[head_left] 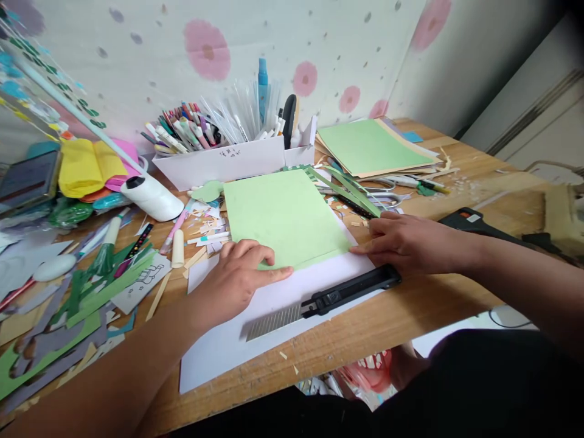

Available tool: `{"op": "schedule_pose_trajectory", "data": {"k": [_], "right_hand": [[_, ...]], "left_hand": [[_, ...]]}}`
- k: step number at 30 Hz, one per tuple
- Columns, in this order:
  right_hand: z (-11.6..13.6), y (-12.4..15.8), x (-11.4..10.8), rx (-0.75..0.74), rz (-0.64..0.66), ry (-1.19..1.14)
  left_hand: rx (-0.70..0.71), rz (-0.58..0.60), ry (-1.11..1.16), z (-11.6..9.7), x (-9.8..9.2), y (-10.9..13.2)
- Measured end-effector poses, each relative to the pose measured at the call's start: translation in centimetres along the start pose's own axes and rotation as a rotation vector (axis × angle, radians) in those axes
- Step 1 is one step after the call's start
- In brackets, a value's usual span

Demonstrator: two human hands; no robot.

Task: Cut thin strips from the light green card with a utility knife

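A light green sheet of paper [278, 213] lies on a larger white sheet [214, 347], with a narrow strip or crease along its near edge. My left hand [241, 274] rests palm down at its near left corner, thumb stretched along the near edge and fingers loosely bent on the paper. At the near right corner is my right hand [401, 243], its thumb tip touching the paper and its other fingers bent, apart from the thumb. Below both hands, a black snap-off utility knife [347, 292] lies on the white sheet, blade extended to the left.
Paper scraps [91, 322] and pens cover the left side. A white box of pens [223, 161] stands behind, beside a white thread spool [152, 198]. A stack of coloured paper [369, 146], scissors [383, 196] and a black-handled tool [479, 225] lie to the right.
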State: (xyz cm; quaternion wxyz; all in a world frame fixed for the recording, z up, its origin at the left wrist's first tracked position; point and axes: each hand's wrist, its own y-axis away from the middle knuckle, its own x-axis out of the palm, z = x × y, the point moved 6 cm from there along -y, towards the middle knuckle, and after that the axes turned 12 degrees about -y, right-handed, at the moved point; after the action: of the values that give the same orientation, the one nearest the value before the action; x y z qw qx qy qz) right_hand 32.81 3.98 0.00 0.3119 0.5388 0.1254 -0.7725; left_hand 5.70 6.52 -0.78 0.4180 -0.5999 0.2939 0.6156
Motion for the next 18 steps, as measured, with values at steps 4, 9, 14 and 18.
{"op": "schedule_pose_trajectory", "data": {"k": [4,9,14,18], "right_hand": [[-0.3,0.3,0.0,0.007,0.002,-0.009],[-0.4,0.0,-0.1,0.007,0.014,-0.008],[-0.2,0.0,-0.3,-0.02,0.005,-0.02],[-0.3,0.0,-0.2,-0.032,-0.014,-0.05]], "left_hand": [[0.0,-0.026,-0.027,0.1,-0.6,0.6],[-0.019,-0.003,-0.059,0.8,-0.9,3.1],[-0.135,0.03,-0.092,2.2,-0.8,6.3],[-0.195,0.017,-0.053,2.5,-1.5,7.6]]}}
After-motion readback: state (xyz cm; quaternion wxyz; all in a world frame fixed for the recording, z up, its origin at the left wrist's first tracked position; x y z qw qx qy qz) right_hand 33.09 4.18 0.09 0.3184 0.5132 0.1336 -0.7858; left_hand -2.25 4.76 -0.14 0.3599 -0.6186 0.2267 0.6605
